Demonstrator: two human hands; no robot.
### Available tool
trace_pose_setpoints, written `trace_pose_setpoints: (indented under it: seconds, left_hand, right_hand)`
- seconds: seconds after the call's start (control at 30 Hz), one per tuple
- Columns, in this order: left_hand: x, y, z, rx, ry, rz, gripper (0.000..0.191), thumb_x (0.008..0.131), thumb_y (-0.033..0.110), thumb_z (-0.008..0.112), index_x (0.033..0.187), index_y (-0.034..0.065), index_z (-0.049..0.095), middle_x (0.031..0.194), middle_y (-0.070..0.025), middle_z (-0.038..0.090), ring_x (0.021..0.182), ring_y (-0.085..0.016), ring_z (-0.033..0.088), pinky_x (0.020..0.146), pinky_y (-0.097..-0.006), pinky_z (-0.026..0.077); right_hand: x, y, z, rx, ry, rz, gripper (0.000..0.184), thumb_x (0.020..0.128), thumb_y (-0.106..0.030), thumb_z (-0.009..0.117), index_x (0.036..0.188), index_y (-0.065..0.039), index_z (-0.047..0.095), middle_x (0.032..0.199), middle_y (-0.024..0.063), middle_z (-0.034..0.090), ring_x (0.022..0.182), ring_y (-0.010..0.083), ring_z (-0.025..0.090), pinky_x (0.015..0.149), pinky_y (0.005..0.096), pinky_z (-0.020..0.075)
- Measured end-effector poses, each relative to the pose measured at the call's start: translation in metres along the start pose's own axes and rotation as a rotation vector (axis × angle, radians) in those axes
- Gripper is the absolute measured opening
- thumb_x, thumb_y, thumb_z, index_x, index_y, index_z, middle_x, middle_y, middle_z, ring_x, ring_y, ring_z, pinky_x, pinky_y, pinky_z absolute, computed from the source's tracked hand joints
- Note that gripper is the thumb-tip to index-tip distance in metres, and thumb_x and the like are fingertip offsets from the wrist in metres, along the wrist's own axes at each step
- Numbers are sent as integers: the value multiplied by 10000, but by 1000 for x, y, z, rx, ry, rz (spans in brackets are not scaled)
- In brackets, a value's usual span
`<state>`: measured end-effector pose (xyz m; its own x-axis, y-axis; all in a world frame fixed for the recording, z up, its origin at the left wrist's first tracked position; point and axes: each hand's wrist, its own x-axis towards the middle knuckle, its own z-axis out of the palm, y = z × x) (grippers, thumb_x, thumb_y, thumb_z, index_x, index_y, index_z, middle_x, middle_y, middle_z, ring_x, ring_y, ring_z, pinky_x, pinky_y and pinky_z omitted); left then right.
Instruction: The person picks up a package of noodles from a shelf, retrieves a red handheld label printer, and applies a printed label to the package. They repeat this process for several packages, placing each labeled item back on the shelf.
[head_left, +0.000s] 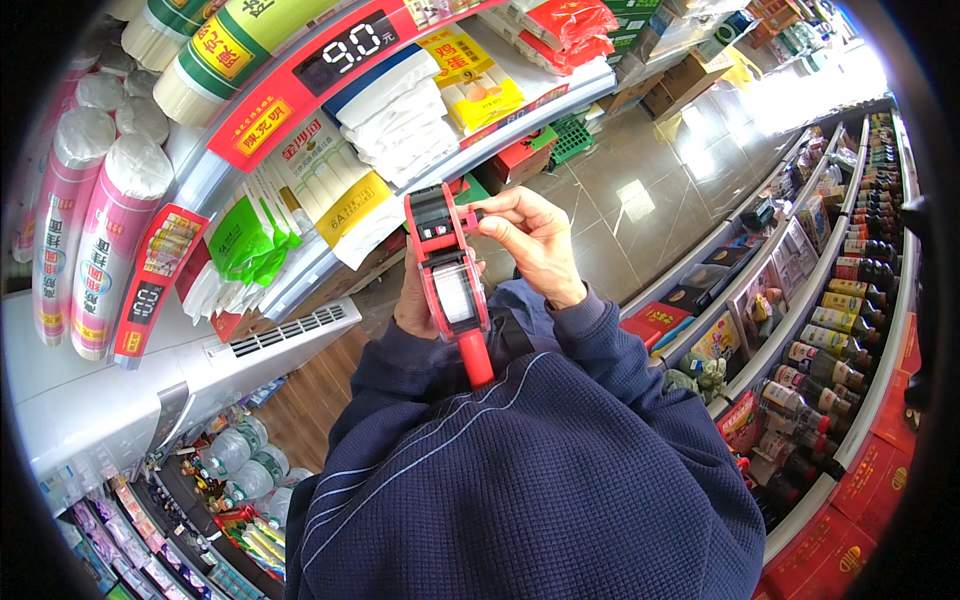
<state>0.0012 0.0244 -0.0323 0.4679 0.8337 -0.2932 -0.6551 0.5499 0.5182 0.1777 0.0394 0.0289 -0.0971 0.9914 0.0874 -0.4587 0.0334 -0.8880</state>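
Observation:
A red and black price label gun (446, 255) is upright in front of my chest, its red handle pointing toward me. A roll of white labels (454, 292) shows through its clear cover. My left hand (415, 296) grips the gun's body from the left side, with most of the fingers hidden behind it. On the other side, my right hand (534, 238) pinches a small red and black knob (472, 219) on the gun between thumb and forefinger.
A shelf of packaged noodles (322, 172) with red price strips (300, 82) stands close ahead and left. Along the right run shelves of bottles (840, 315). Tiled floor (600, 210) lies between them. A white appliance (150, 375) and large water bottles (255, 465) are at left.

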Motion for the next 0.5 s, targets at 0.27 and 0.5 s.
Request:
trace_pose_setpoints:
  seconds: [0.27,0.5]
  left_hand:
    - [-1,-1,0,19,4,-2,739,880,674,477,1296,64,497,959,-89,643,859,-235,668,652,-367,593]
    - [-4,1,10,64,23,30,743,877,668,491,1314,67,484,942,-81,634,837,-217,668,642,-339,593]
  right_hand:
    - [-2,0,0,40,15,5,133,905,2,618,1032,35,597,1068,179,688,956,178,673,872,295,534]
    - [-3,5,-3,29,24,-10,127,903,5,618,1025,37,599,1063,185,686,944,181,677,857,297,544]
